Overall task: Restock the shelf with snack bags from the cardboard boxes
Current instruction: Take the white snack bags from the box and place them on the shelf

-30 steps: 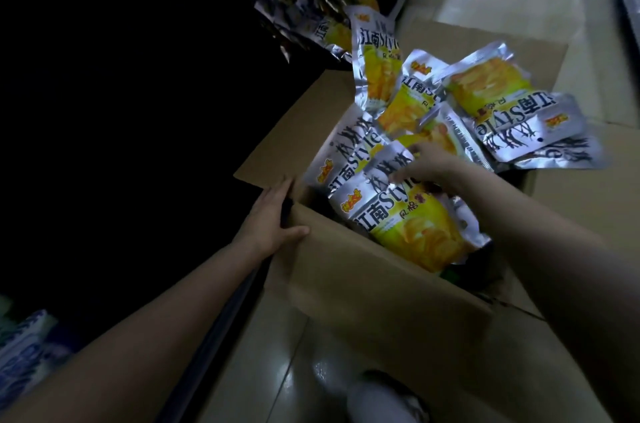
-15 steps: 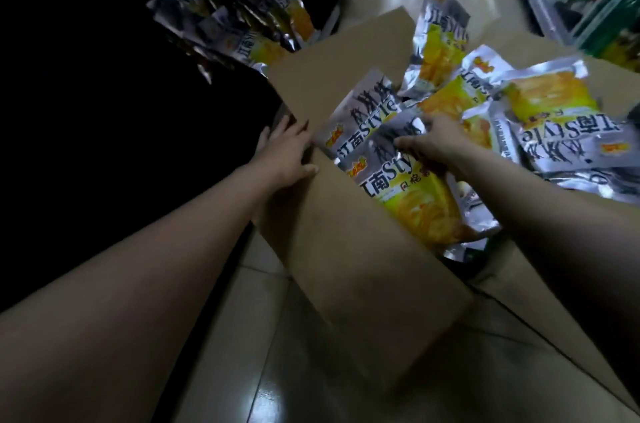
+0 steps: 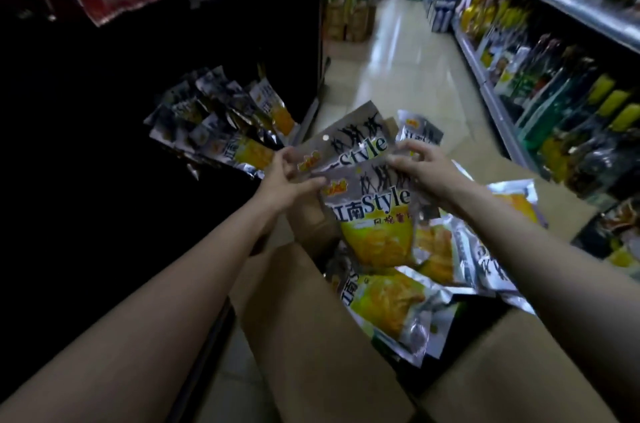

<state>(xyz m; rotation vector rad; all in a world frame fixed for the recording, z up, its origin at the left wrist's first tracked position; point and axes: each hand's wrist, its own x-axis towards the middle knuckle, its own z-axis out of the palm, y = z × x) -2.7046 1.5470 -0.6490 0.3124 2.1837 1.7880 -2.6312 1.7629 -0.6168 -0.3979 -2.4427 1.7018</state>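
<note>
Left hand (image 3: 284,180) and right hand (image 3: 424,168) each pinch the top edge of two overlapped snack bags (image 3: 367,200), now lifted clear of the cardboard box (image 3: 311,336), which the left hand has let go; transfer to the shelf can begin. Hung bags (image 3: 221,131) crowd the dark shelf at left; the aisle floor (image 3: 405,76) beyond lies open

Glossy tiled floor (image 3: 408,69), stocked opposite shelving (image 3: 561,51) (bottles, blurred)
</note>
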